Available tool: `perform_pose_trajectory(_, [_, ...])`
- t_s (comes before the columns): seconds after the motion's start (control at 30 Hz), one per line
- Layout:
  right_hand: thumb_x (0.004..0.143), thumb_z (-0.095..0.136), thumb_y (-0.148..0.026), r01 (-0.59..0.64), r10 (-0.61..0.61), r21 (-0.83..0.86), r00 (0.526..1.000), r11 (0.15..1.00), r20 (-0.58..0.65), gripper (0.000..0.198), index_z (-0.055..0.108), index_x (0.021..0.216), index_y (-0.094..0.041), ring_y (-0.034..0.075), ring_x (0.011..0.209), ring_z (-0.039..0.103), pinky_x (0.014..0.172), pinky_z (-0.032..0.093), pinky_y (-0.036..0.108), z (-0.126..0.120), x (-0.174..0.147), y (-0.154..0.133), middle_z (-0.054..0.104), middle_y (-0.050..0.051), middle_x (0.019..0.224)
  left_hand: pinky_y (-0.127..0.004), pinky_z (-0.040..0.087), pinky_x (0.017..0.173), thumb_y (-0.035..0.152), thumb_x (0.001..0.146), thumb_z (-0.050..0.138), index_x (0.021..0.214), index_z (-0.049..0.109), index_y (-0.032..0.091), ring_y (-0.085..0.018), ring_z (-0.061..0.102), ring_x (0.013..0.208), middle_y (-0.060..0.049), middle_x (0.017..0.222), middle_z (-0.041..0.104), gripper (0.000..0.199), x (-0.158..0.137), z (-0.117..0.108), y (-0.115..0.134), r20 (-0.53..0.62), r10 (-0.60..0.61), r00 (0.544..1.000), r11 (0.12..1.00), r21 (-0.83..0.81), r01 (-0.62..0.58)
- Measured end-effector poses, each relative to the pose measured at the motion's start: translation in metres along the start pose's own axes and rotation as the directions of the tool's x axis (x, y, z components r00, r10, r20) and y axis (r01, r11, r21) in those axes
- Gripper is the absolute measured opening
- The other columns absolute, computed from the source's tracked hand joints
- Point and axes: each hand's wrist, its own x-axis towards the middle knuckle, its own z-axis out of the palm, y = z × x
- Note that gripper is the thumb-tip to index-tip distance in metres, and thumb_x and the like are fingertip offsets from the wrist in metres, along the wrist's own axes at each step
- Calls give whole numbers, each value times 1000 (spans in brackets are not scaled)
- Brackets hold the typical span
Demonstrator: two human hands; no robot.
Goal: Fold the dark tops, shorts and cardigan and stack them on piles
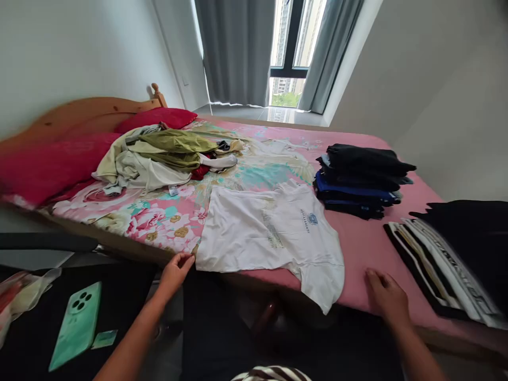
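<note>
A white T-shirt [246, 227] lies spread flat at the bed's near edge, its neck and sleeves toward the right and one sleeve drooping over the edge. Small dark print and a blue emblem show on its chest. My left hand [177, 275] is just beside the shirt's near-left hem corner, its fingers loosely bent and nothing visible in them. Over the pink sheet, to the right of the drooping sleeve, my right hand [389, 299] is held apart from the shirt. Its fingers are slightly spread and hold nothing.
A stack of folded dark clothes [357, 180] stands beyond the shirt's right side. Nearer right lies a row of folded light and dark clothes [440, 264]. Rumpled clothes [159, 156] are heaped by the red pillows [75, 159]. A green phone [77, 323] rests at lower left.
</note>
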Motion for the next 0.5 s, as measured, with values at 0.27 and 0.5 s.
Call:
perform_pose_trajectory(0.27, [70, 50, -64, 0, 92, -252, 932, 968, 352, 47, 66, 74, -20, 23, 71, 61, 62, 42, 30, 21, -42, -32, 67, 5, 72, -26, 51, 64, 51, 58, 74, 97, 62, 15, -21, 65, 88, -10, 98, 68, 55, -22, 19, -14, 282, -189, 941, 883, -371, 288])
perform_pose_trajectory(0.5, [70, 54, -54, -202, 120, 243, 941, 949, 316, 35, 55, 66, -19, 15, 55, 55, 49, 42, 23, 32, -69, -53, 58, -1, 54, -17, 47, 50, 28, 59, 79, 85, 67, 15, -8, 57, 57, 0, 77, 66, 32, -11, 18, -6, 348, -299, 889, 812, -397, 428])
